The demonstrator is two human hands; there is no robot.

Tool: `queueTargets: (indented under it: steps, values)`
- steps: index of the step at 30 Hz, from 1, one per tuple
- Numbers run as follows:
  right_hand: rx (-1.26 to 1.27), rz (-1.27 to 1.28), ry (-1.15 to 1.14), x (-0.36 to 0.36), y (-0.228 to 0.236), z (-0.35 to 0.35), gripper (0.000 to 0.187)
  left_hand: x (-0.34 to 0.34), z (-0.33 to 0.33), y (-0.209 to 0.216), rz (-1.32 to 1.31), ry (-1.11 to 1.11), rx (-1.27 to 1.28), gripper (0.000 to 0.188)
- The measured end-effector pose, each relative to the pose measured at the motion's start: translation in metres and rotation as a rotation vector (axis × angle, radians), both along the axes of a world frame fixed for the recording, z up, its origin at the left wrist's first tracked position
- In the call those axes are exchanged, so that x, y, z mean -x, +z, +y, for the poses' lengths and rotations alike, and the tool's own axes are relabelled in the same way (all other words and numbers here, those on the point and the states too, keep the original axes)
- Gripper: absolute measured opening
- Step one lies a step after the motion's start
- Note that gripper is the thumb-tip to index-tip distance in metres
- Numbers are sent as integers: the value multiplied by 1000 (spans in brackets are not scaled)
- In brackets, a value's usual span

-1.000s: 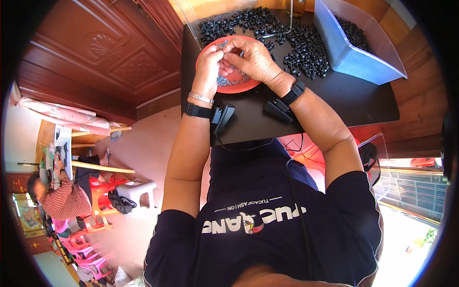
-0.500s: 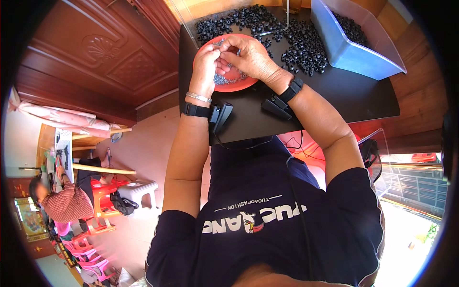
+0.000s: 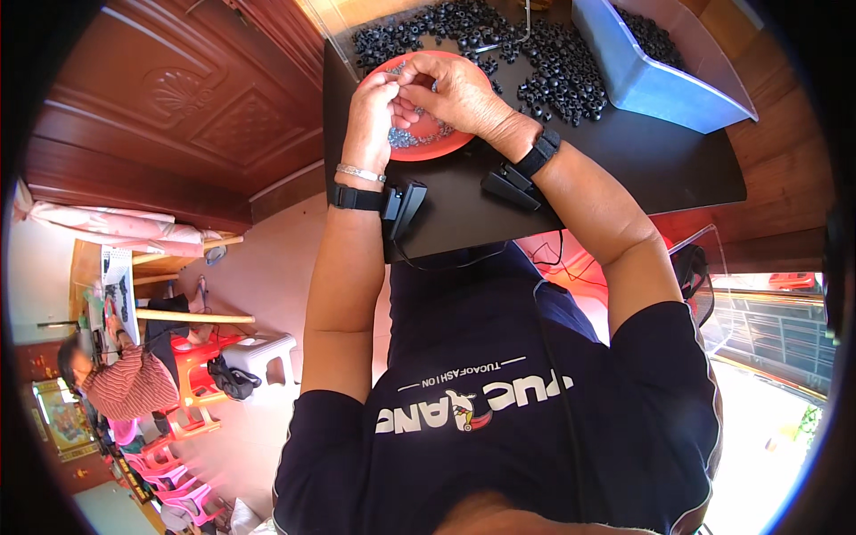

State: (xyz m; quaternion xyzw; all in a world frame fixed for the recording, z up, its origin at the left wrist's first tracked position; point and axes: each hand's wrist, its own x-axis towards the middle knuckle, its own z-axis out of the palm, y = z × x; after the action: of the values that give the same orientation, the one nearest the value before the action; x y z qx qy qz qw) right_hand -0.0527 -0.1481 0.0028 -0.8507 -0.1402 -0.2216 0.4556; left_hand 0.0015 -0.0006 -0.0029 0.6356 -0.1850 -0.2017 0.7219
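Both hands meet over a round red plate [image 3: 426, 153] that holds many small, shiny, silvery-grey pieces [image 3: 403, 138]. My left hand [image 3: 368, 111] has its thumb and fingers drawn together beside the right fingertips. My right hand [image 3: 455, 94] pinches at the same spot, its fingers curled toward the left thumb. Whatever sits between the fingertips is too small and covered to make out. Beyond the plate, many small black plastic parts [image 3: 562, 76] lie loose on the dark table [image 3: 642, 174].
At the right, a translucent blue bin [image 3: 664, 94] holds more black parts. Straps on both wrists carry black devices [image 3: 406, 209], with a cable hanging near the table's front edge. Left, a carved wooden door [image 3: 187, 98] stands close. Farther off, another person [image 3: 134, 379] sits among plastic stools [image 3: 259, 357].
The hands stay together over the plate with only slight finger movement. The table, plate and bin appear slightly higher in view.
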Motion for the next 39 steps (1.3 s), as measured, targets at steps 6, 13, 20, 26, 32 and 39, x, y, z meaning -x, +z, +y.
queueTargets:
  steps: [6, 13, 20, 26, 32, 39]
  values:
    - [22, -19, -3, -2, -2, -1, 12, 2, -3, 1, -3, 39, 34, 23]
    - [39, -79, -23, -5, -7, -2, 15, 1, -3, 0, 4, 39, 30, 23]
    - [1, -74, -4, -5, -8, -2, 16, 2, -3, 1, -12, 45, 27, 23]
    - [-3, -90, 8, -5, -8, -2, 17, 2, -3, 2, -17, 48, 13, 23]
    - [22, -92, -4, -3, -5, -1, 16, 3, -3, 2, -9, 53, 18, 22]
    - [42, -108, -13, -4, -7, -1, 17, 1, -3, -1, -19, 49, 16, 22]
